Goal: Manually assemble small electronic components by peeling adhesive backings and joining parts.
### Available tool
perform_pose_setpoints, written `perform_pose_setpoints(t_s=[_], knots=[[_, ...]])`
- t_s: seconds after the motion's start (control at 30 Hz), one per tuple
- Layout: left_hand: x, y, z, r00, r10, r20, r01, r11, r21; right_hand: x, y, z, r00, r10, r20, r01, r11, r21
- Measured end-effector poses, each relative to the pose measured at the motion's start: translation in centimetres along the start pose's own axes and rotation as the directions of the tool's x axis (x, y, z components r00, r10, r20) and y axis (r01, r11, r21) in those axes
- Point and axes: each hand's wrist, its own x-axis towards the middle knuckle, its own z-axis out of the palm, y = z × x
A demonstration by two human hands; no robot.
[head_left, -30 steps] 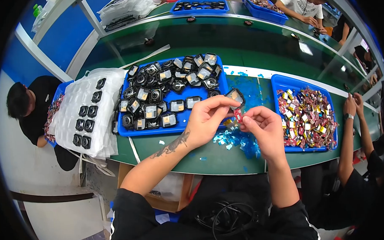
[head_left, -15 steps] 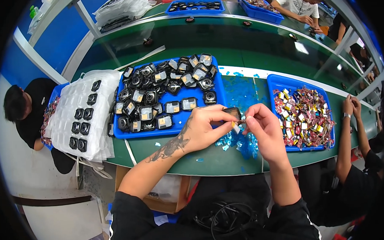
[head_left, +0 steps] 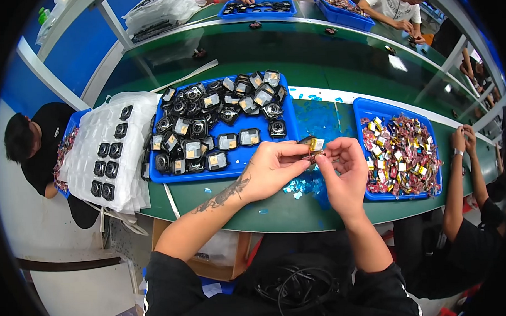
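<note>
My left hand (head_left: 276,171) pinches a dark watch case (head_left: 306,140) between thumb and fingers, above the green workbench. My right hand (head_left: 345,174) is closed at the case's right side, thumb and fingertips on a small reddish circuit board (head_left: 316,154). A pale battery with yellow tape (head_left: 318,144) stands up between the two hands, next to the board. Fingers cover part of the case, so how the board and battery join it cannot be made out. Blue film scraps (head_left: 301,185) lie on the bench below.
Left of my hands, a blue tray (head_left: 231,171) holds many watch cases. Another blue tray (head_left: 399,196), heaped with circuit boards and batteries, stands right. Clear plastic trays (head_left: 91,144) with several cases are stacked far left. A green conveyor belt (head_left: 294,50) runs behind; co-workers sit around.
The battery has swung up from below the fingertips to above them. My right hand's fingers have curled in closer to the case. Small parts on the belt have shifted slightly right.
</note>
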Motion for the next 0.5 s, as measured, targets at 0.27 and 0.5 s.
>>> perform_pose_setpoints(t_s=[0.27,0.5], knots=[[-0.02,0.19,0.37,0.998,0.025,-0.054,-0.027,0.999,-0.030,-0.08,0.47,0.28,0.996,-0.062,-0.070,0.059,0.997,-0.045],[-0.23,0.06,0.53,1.000,0.024,-0.015,-0.023,0.998,0.054,-0.20,1.06,0.15,0.992,-0.104,-0.066,0.092,0.981,-0.168]])
